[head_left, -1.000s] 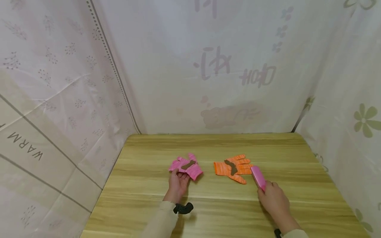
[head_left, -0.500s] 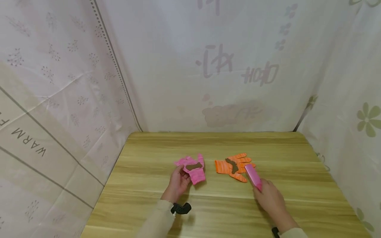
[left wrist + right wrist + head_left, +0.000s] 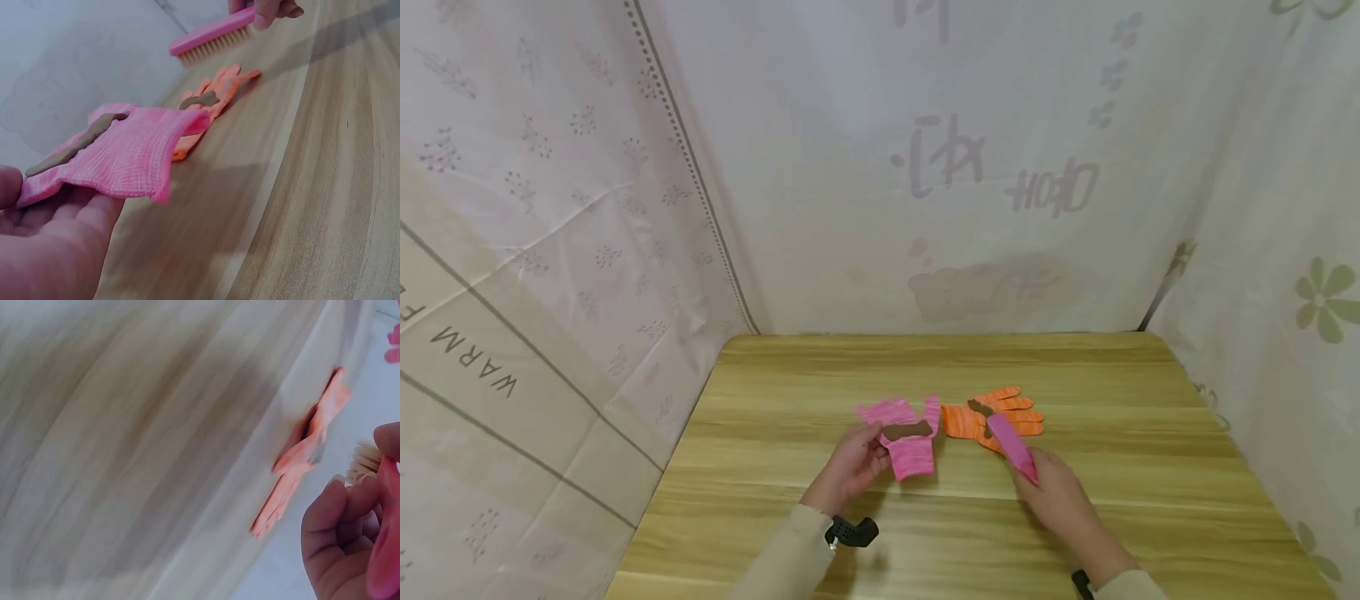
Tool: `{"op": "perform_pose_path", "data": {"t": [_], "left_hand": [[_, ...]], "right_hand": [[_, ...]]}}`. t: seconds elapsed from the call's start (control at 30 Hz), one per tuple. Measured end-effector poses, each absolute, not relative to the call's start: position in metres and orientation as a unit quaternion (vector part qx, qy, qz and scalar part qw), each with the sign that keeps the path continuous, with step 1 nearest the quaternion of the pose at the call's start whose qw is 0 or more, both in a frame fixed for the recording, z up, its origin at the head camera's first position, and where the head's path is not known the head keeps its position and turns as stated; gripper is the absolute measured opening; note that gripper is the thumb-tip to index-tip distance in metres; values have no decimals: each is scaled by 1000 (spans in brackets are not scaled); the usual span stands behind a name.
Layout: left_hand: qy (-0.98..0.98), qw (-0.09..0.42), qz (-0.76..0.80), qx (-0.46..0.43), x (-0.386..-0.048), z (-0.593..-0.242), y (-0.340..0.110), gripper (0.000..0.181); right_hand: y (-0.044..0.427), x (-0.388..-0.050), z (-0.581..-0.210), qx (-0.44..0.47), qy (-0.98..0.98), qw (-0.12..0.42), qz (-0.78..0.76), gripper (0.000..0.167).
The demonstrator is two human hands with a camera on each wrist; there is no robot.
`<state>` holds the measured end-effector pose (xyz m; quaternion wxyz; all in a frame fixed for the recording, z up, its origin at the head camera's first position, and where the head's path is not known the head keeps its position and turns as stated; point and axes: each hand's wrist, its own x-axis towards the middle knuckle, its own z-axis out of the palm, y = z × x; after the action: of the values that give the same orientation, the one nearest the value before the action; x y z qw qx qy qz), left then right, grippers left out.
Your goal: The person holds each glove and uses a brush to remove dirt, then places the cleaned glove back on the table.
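Left hand [image 3: 852,464] pinches edge of raised pink knitted glove [image 3: 913,457] with brown patch [image 3: 907,430], left of orange knitted glove [image 3: 959,421]. Right hand [image 3: 1057,497], fingers curled round oblong pink brush [image 3: 212,32], above orange glove. Judged step: positioning; next calls for steady pink glove, bristles [image 3: 215,47] facing patch.

I'm seeing one glove [image 3: 912,457] resting on my left fingers [image 3: 94,215], another glove [image 3: 1011,405] on the table [image 3: 955,533] to their right, a brush [image 3: 1011,444] in my right fingers [image 3: 326,509].
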<state>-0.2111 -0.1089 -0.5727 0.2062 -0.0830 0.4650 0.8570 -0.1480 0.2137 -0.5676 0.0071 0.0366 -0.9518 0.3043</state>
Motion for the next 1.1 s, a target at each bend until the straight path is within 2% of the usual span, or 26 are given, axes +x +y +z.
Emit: {"op": "perform_pose_path", "data": {"t": [0.17,0.43,0.57,0.67,0.83,1.1], "left_hand": [[473,223,851,-45,-209,-566,-107,27],[489,232,840,-35,-206,-562,-100,25],[488,237,839,-30,-205,-562,-95,24],[484,243,840,-24,-204,-562,-93,24],[469,253,846,-27,-205,-564,-90,28],[474,259,841,-20,-203,-564,-86,25]], "right_hand": [[203,-151,-566,46,-942,12,331,47],[187,-151,-561,58,-938,-15,343,53],[180,-152,-559,60,-939,-5,339,52],[175,-152,-557,57,-938,3,341,50],[167,-153,-550,31,-934,-21,355,38],[152,-154,-549,38,-930,-10,366,38]]}}
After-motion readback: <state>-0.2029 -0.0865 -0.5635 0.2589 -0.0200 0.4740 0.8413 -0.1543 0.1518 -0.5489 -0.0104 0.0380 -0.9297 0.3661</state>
